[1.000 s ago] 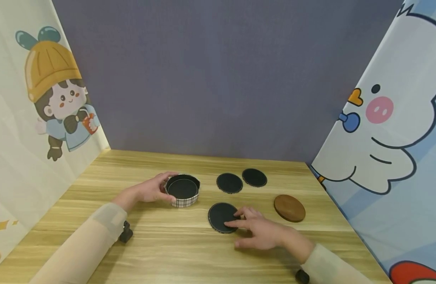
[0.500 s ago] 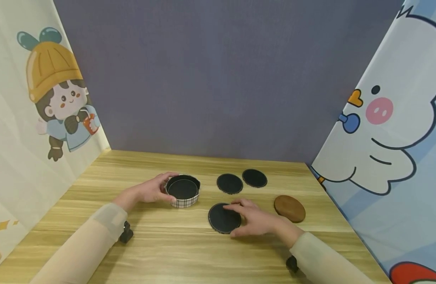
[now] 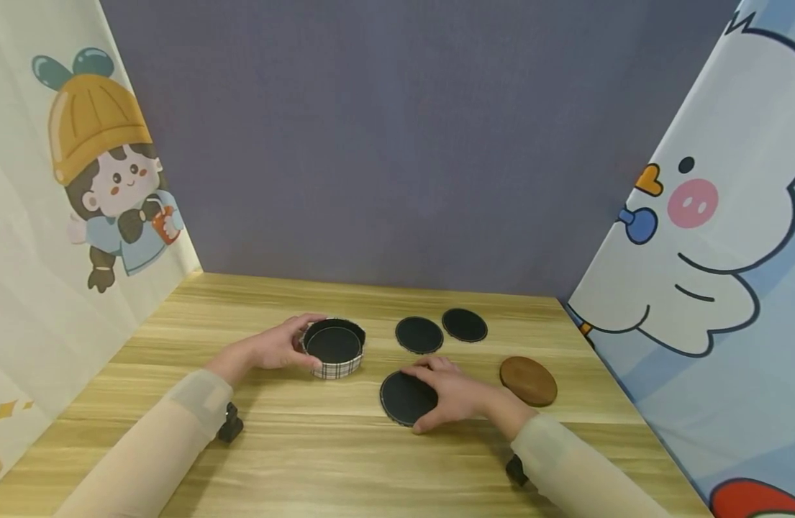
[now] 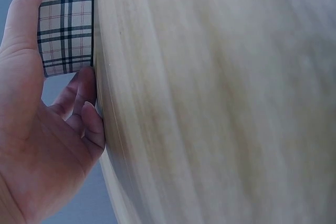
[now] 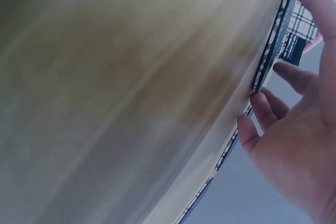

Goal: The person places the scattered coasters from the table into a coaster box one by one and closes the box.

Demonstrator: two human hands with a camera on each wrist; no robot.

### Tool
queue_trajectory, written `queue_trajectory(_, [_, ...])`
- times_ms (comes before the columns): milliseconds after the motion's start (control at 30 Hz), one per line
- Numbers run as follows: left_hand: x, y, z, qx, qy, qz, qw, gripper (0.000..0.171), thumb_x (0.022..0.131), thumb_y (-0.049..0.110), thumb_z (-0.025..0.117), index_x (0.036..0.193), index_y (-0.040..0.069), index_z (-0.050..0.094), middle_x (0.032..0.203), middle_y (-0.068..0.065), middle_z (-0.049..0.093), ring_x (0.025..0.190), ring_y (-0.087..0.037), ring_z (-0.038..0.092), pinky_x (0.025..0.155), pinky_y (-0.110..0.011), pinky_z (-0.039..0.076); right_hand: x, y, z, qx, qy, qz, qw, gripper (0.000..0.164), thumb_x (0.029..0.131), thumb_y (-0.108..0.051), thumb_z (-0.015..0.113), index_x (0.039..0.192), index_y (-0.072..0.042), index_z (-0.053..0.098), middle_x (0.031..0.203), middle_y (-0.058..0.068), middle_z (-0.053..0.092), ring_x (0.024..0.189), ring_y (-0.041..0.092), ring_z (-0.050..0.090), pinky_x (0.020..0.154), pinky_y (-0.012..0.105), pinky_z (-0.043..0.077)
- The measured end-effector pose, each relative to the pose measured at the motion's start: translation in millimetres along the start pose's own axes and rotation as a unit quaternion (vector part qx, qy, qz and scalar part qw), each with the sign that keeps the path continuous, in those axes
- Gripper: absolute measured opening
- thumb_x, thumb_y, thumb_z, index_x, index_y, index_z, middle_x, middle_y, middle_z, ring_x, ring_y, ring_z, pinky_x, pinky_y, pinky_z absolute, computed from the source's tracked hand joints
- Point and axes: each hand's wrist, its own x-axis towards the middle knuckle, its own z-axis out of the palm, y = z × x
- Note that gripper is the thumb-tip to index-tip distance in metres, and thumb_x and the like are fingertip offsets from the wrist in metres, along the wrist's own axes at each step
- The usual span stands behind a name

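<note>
In the head view my left hand point(image 3: 277, 348) holds the left side of a round plaid coaster holder point(image 3: 336, 370) with a black inside, which stands on the table. The left wrist view shows my thumb along the plaid wall point(image 4: 67, 24) and the other fingers curled beyond it. My right hand point(image 3: 460, 394) spans a round black coaster point(image 3: 402, 400) lying flat, with thumb at its near edge and fingers at its far edge. In the right wrist view this coaster's patterned rim point(image 5: 272, 40) is seen edge-on between thumb and fingers.
Two more black coasters, one left point(image 3: 419, 335) and one right point(image 3: 465, 325), lie farther back on the wood-grain table point(image 3: 293, 460). A brown round disc point(image 3: 529, 380) rests to the right of my right hand. A grey panel point(image 3: 397, 144) rises behind; printed cloths flank the table.
My right hand has moved slightly left and away from me, from resting fingers on the coaster to spanning its edges. The left hand and holder have stayed put.
</note>
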Motion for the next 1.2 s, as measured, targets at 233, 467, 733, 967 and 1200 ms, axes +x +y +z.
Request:
queue_trajectory(233, [1.0, -1.1, 0.1, -0.006, -0.003, 0.006, 1.0, 0.109, 0.092, 0.027, 0.093, 0.172, 0.005, 0.023, 0.154, -0.037, 0.048, 0.114, -0.032, 0.07, 0.097, -0.04, 0.058, 1.9, 1.2, 0.2, -0.002, -0.002, -0.005, 1.0, 0.104, 0.079, -0.057, 0.093, 0.167, -0.026, 0.048, 0.163, 0.008, 0.043, 0.152, 0.034, 0.036, 0.12, 0.064, 0.036])
queue_trajectory(467, [0.4, -0.8, -0.2, 0.005, 0.0, 0.008, 1.0, 0.108, 0.092, 0.027, 0.093, 0.172, 0.006, 0.024, 0.153, -0.036, 0.048, 0.114, -0.03, 0.07, 0.097, -0.039, 0.057, 3.8, 0.9, -1.2, 0.008, -0.019, 0.004, 1.0, 0.103, 0.079, -0.055, 0.093, 0.168, -0.031, 0.046, 0.166, 0.004, 0.041, 0.155, 0.033, 0.032, 0.121, 0.062, 0.036])
queue_trajectory(733, [0.7, 0.6, 0.6, -0.009, -0.003, 0.016, 0.9998, 0.105, 0.092, 0.022, 0.092, 0.172, 0.007, 0.025, 0.153, -0.037, 0.049, 0.115, -0.031, 0.071, 0.099, -0.042, 0.058, 4.3, -1.3, -3.0, 0.014, -0.021, -0.006, 1.0, 0.101, 0.081, -0.049, 0.094, 0.168, -0.027, 0.047, 0.166, 0.007, 0.041, 0.154, 0.035, 0.033, 0.121, 0.064, 0.035])
queue_trajectory(967, [2.6, -2.2, 0.3, -0.003, -0.001, 0.013, 0.9999, 0.107, 0.091, 0.024, 0.093, 0.171, 0.007, 0.025, 0.152, -0.037, 0.05, 0.115, -0.031, 0.071, 0.099, -0.039, 0.057, 4.8, -0.8, -3.5, 0.006, -0.018, -0.019, 1.0, 0.096, 0.082, -0.048, 0.094, 0.166, -0.031, 0.05, 0.163, 0.006, 0.044, 0.154, 0.036, 0.034, 0.124, 0.066, 0.03])
queue_trajectory(1200, [4.9, -6.4, 0.0, -0.012, -0.003, 0.015, 0.9998, 0.106, 0.092, 0.023, 0.093, 0.171, 0.007, 0.025, 0.153, -0.036, 0.05, 0.116, -0.031, 0.071, 0.099, -0.041, 0.057, 7.0, 3.3, -1.5, 0.005, -0.015, -0.027, 1.0, 0.093, 0.082, -0.049, 0.094, 0.164, -0.036, 0.052, 0.159, 0.006, 0.045, 0.151, 0.035, 0.036, 0.123, 0.067, 0.029])
